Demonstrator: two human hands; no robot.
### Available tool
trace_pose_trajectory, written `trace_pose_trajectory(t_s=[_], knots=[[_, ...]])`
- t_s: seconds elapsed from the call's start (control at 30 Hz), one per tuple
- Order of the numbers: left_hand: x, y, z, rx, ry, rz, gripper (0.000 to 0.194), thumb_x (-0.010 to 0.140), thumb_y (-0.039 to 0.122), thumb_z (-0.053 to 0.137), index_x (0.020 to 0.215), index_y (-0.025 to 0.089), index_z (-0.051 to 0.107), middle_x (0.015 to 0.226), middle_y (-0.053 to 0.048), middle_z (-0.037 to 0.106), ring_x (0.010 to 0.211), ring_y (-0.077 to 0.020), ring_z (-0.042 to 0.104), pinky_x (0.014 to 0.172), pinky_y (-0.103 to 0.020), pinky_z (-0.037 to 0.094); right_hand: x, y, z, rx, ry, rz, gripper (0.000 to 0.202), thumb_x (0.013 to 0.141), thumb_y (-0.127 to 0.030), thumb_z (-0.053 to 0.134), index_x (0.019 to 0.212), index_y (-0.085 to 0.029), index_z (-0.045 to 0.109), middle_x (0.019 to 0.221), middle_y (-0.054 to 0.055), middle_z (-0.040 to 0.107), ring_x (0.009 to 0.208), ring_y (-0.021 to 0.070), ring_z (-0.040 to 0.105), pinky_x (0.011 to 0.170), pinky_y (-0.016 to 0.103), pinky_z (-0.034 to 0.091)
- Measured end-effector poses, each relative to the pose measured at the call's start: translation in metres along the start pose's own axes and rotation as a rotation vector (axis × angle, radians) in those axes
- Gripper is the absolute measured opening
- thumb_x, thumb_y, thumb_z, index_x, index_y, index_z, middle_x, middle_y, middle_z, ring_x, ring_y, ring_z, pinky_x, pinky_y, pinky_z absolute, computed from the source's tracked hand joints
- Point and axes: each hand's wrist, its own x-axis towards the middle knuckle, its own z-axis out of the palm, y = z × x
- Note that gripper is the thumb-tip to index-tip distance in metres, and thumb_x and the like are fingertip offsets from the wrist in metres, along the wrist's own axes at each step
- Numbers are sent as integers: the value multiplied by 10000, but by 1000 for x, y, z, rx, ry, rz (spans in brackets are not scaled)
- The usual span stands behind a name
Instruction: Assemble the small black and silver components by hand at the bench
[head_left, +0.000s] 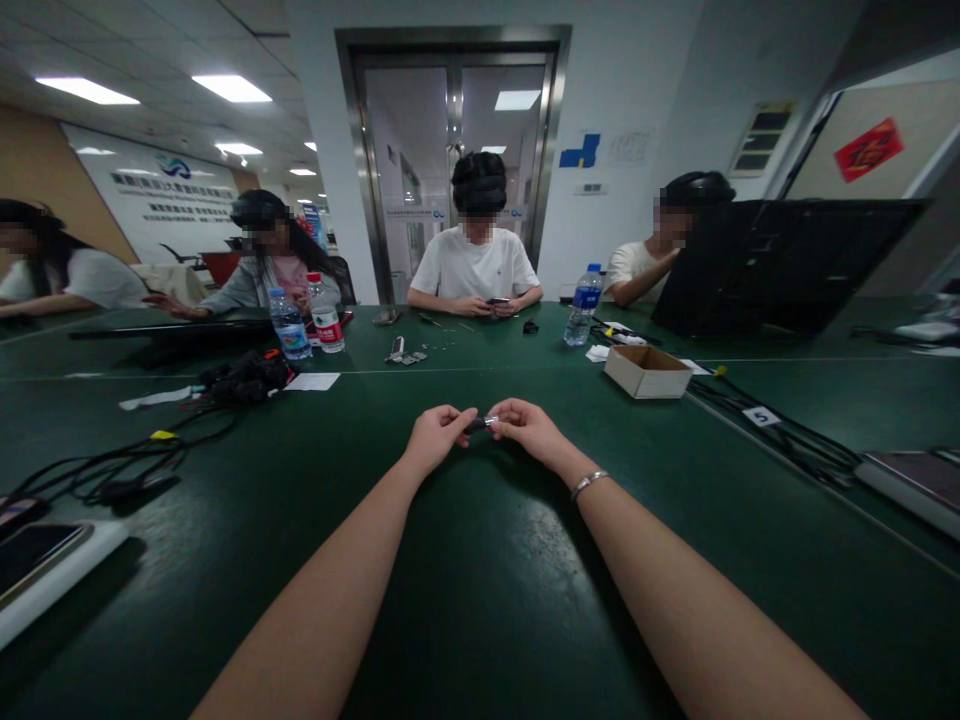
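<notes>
Over a green worktop (491, 600), a small black-and-silver object (480, 424) sits between both hands: the left hand's (433, 440) grip pinches its black end, the right hand's (534, 434) its silver end.

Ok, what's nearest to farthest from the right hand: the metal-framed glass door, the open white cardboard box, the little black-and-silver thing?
Head view, right hand:
1. Little black-and-silver thing, in its grip.
2. Open white cardboard box, to its right.
3. Metal-framed glass door, at the back.
</notes>
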Motion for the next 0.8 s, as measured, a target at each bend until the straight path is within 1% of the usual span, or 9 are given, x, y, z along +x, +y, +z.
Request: trace_pose_trajectory(t_s=[0.17,0.33,0.43,0.6,0.67,0.8], knots=[[3,-3,0,-5,-4,-27,475,720,628,585,722,154,624,590,-11,634,495,-123,576,502,-234,410,-1,-2,1,-20,-11,-24,327,600,-315,780,846,-181,609,733,-12,640,618,109,580,644,266,458],[5,-7,1,-6,10,-21,476,729,631,573,706,159,623,576,-3,624,479,-118,567,496,-232,409,-1,-2,1,-12,-18,-25,312,610,-296,771,846,-172,609,689,-27,630,616,103,581,644,252,445],[4,-6,1,-24,11,-2,459,728,616,586,711,159,621,579,3,624,492,-118,572,519,-235,423,-1,-3,1,21,-30,-17,329,601,-307,783,842,-166,608,685,-24,649,609,97,583,650,247,445],[0,-3,1,-92,-26,28,375,727,517,651,805,152,623,729,-26,676,596,-133,625,589,-249,469,-3,-5,1,38,-11,31,365,598,-366,799,828,-154,610,710,18,694,618,109,607,668,263,466],[0,-2,0,-112,-37,52,343,723,465,678,848,150,626,787,-41,684,664,-146,643,651,-273,497,-3,-5,1,33,2,38,371,602,-388,798,816,-149,610,681,24,694,615,115,613,662,264,469],[0,-3,-1,-106,-9,142,335,657,337,760,906,163,619,910,-55,671,818,-173,653,790,-331,513,-2,-4,1,15,27,27,381,606,-432,790,771,-144,603,640,24,686,587,114,611,641,262,472]])
